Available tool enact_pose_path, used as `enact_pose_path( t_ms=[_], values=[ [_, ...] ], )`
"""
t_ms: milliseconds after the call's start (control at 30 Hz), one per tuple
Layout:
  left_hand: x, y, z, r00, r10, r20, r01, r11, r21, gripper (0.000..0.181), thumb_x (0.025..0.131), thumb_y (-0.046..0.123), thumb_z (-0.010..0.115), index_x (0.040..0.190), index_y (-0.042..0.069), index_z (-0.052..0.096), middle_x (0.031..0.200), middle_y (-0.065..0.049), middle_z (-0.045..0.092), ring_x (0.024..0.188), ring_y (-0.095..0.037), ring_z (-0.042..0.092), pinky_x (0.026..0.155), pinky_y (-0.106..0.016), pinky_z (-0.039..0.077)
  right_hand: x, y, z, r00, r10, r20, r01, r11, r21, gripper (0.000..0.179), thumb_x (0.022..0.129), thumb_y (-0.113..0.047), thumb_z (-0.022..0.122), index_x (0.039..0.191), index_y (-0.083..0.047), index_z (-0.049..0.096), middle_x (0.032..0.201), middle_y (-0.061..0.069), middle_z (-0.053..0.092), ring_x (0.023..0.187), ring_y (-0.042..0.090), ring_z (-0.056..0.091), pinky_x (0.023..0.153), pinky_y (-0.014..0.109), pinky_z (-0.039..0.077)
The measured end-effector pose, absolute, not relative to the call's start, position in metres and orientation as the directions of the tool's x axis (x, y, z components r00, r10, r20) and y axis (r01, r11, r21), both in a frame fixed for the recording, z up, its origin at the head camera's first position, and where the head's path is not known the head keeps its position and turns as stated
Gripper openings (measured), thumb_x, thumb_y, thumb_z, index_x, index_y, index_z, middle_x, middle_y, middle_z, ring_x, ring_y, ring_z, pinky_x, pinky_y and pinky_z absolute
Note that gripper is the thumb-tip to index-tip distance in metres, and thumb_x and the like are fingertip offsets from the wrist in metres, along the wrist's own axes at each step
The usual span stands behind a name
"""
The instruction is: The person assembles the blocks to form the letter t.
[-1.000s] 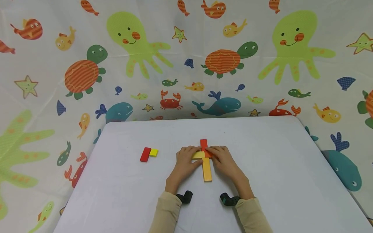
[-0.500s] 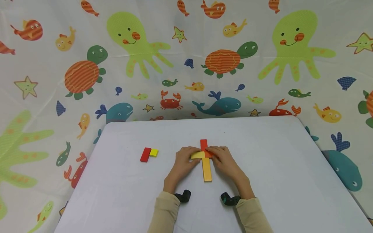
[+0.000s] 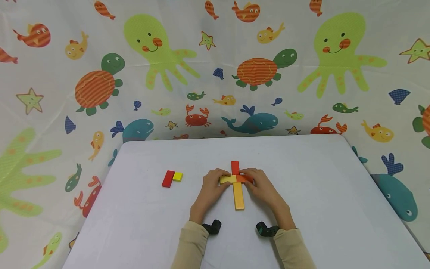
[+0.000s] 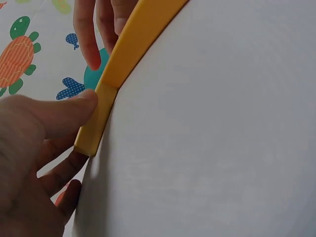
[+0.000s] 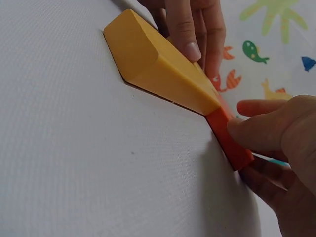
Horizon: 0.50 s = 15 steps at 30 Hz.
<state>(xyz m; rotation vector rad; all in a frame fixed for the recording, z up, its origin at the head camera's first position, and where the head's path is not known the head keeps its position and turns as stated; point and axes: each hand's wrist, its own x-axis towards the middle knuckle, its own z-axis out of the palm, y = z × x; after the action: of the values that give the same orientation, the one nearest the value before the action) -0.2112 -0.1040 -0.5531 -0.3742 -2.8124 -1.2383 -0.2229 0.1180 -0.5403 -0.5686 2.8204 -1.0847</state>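
Pinches the pale yellow block (image 3: 228, 179) in the left hand (image 3: 211, 185), with thumb on the near face and fingers behind, in a narrow grip just as wide as the block. Grips the orange block (image 3: 242, 178) the same way in the right hand (image 3: 263, 187), equally narrow. Holds both on the table (image 3: 141, 224) between the hands, with yellow just right of the left hand and orange just left of the right hand.

Turns, by judgement, on the seam between these two: lies about midway from hand to hand, end to end and seemingly touching, with the long axis of the row crosswise. Has the amber block (image 3: 239, 196) at a right angle to that row, just beside both thumbs and pointing back between the wrists; cannot tell from here whether touching either thumb. Has the upper red block (image 3: 235, 168) on the far side of the row, between the two sets of fingertips, pointing away. Leaves the loose red block (image 3: 168, 179) and small yellow block (image 3: 177, 176) side by side, well out to the left of the left hand and nearer to that hand than to the right.
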Motion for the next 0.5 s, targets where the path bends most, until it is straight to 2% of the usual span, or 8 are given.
enact_pose_path(
  t_ms=[267, 400, 500],
  values=[
    [-0.2111, -0.0989, -0.5523, -0.975, 0.158, 0.153, 0.219, 0.633, 0.742, 0.018, 0.094, 0.014, 0.077, 0.111, 0.016, 0.075, 0.121, -0.003, 0.074, 0.114, -0.024, 0.060, 0.107, -0.049, 0.045, -0.2242, 0.1169, -0.5425, -0.933, -0.350, 0.089, -0.318, 0.679, -0.661, 0.042, 0.096, -0.009, 0.073, 0.138, -0.013, 0.066, 0.140, 0.013, 0.066, 0.130, 0.035, 0.057, 0.110, 0.054, 0.050],
    [-0.2102, -0.0977, -0.5505, -0.976, 0.155, 0.153, 0.217, 0.637, 0.740, 0.018, 0.094, 0.013, 0.077, 0.112, 0.016, 0.075, 0.122, -0.004, 0.074, 0.115, -0.025, 0.060, 0.106, -0.048, 0.046, -0.2241, 0.1159, -0.5427, -0.925, -0.365, 0.109, -0.343, 0.673, -0.655, 0.041, 0.097, -0.007, 0.071, 0.138, -0.011, 0.066, 0.140, 0.014, 0.066, 0.131, 0.036, 0.057, 0.111, 0.055, 0.049],
    [-0.2090, -0.0979, -0.5494, -0.976, 0.153, 0.157, 0.219, 0.632, 0.743, 0.024, 0.094, 0.014, 0.077, 0.118, 0.015, 0.074, 0.124, -0.004, 0.074, 0.116, -0.025, 0.060, 0.106, -0.048, 0.046, -0.2235, 0.1154, -0.5425, -0.921, -0.373, 0.116, -0.354, 0.673, -0.650, 0.042, 0.098, -0.005, 0.069, 0.139, -0.011, 0.065, 0.143, 0.014, 0.065, 0.132, 0.037, 0.055, 0.112, 0.055, 0.049]
  ],
)
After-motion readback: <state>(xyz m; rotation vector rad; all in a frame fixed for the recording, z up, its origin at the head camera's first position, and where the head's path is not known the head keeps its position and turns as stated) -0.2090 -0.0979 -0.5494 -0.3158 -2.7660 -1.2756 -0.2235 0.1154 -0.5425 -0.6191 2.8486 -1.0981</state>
